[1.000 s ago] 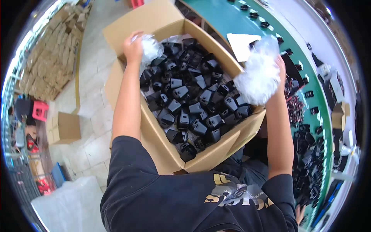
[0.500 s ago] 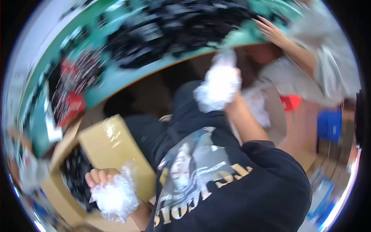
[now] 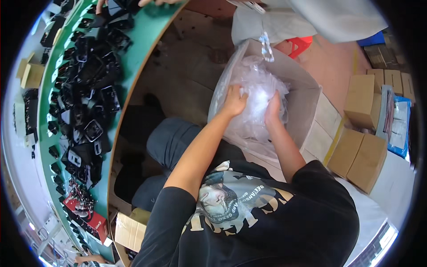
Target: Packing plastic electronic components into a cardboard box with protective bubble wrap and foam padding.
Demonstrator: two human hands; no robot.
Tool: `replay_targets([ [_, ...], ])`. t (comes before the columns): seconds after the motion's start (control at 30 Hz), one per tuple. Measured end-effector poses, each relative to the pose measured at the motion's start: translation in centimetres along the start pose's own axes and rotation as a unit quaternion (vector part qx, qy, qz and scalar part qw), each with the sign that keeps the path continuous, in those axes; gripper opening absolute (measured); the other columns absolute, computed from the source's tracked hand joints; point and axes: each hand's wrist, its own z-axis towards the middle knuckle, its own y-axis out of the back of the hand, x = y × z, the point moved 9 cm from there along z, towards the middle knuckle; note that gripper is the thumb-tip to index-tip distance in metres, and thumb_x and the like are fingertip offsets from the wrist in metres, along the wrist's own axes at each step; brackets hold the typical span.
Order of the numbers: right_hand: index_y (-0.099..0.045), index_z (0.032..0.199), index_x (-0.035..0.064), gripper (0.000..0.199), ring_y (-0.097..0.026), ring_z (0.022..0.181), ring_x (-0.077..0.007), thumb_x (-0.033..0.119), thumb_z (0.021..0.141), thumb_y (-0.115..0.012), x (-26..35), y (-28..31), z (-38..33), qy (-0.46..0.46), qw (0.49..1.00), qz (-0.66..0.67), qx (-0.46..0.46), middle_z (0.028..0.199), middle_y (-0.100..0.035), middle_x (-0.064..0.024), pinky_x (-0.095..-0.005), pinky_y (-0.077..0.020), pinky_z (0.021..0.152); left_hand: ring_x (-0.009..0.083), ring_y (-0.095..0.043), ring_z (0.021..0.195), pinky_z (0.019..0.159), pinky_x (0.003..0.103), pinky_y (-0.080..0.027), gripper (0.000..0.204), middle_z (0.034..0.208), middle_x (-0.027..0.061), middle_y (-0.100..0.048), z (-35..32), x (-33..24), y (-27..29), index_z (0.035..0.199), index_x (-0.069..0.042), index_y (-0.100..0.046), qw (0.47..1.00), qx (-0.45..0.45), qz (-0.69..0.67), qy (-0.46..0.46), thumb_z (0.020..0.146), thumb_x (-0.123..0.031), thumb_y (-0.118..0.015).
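Hands are working together at about one o'clock in the head view, both pressing into a crumpled wad of clear plastic wrapping [image 3: 260, 95] that is sitting inside a large clear plastic bag [image 3: 222, 100]. The left hand [image 3: 234, 100] is lying on the wad's left side with its fingers curled down into the plastic, gripping it, while the right hand [image 3: 272, 108] is lying just beside it on the right, fingers spread and pushing into the same wad. The bag is lining an open grey-white carton [image 3: 307, 104], whose far wall is rising toward two o'clock. Both forearms are reaching up from the person's black printed shirt [image 3: 249, 222], which is filling the six o'clock part of the picture. At nine o'clock a curved green worktop [image 3: 144, 40] is carrying a dense spread of small black parts [image 3: 89, 89], and another person's fingers [image 3: 153, 2] are touching it at twelve o'clock. At three o'clock several closed brown cardboard boxes [image 3: 364, 155] are standing on the floor, well apart from the hands. A red stool [image 3: 299, 46] is showing beyond the carton, near one o'clock.
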Motion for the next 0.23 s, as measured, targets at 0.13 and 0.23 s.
replay_targets([
  [0.13,-0.054,0.126,0.0024,0.040,-0.054,0.107,-0.0292,0.014,0.089,-0.057,-2.4,-3.7,-2.6,0.327,0.822,-0.442,0.150,0.117,-0.057,-0.0165,-0.0352,-0.0416,0.096,0.0428,-0.040,0.139,0.117,0.048,-0.034,0.072,0.153,0.0205,-0.032,-2.9,6.5,-3.1,0.147,-0.002,-0.032,0.961,0.041,0.274,0.019,0.088,-0.027,-0.062],
  [0.23,-0.051,0.133,0.0052,0.052,-0.054,0.109,-0.0366,0.019,0.085,-0.065,-9.5,-3.4,-2.3,0.199,0.800,-0.552,0.122,0.122,-0.055,-0.0196,-0.0426,-0.0409,0.098,0.0434,-0.024,0.148,0.123,0.048,-0.022,0.084,0.161,0.0243,-0.020,-4.2,4.7,-2.7,0.156,-0.003,-0.020,0.956,0.166,0.235,0.056,0.090,-0.031,-0.064],
])
